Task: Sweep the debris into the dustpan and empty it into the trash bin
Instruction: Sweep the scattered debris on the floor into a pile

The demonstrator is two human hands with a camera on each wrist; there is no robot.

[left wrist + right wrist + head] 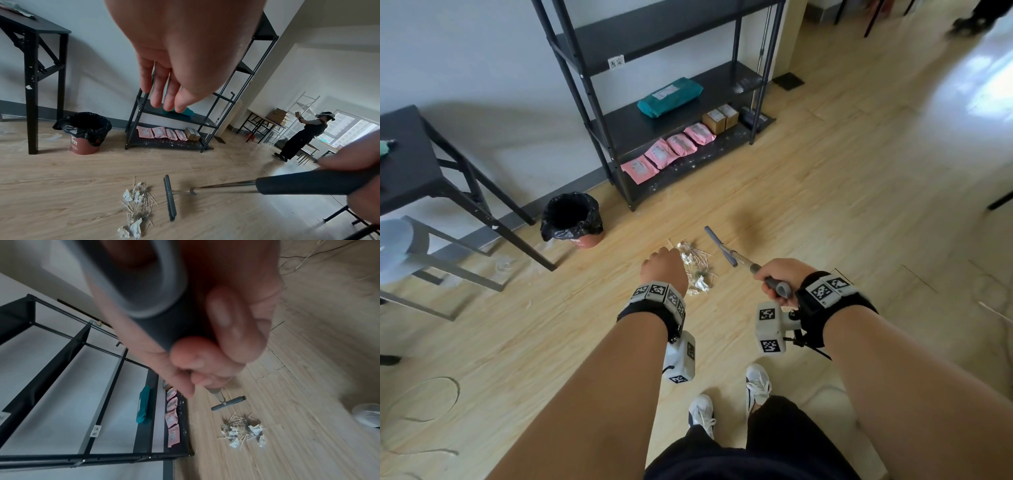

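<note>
A pile of debris [697, 270], crumpled paper scraps and thin wooden sticks, lies on the wooden floor [825, 192]. My right hand [774, 279] grips the grey handle of a broom [777, 286]. The narrow broom head [720, 246] sits just right of the pile, also seen from the left wrist as the broom head [170, 198] beside the debris [135, 204]. My left hand [164, 100] hangs above the pile with relaxed straight fingers and holds nothing. The trash bin [571, 219], brown with a black bag, stands left of the pile by the wall.
A black shelf rack [681, 113] with pink and teal packets stands against the wall; a dark dustpan-like thing with a long metal pole [751, 118] leans at its right end. A black table [410, 164] is at the left. Another person [302, 136] stands far off.
</note>
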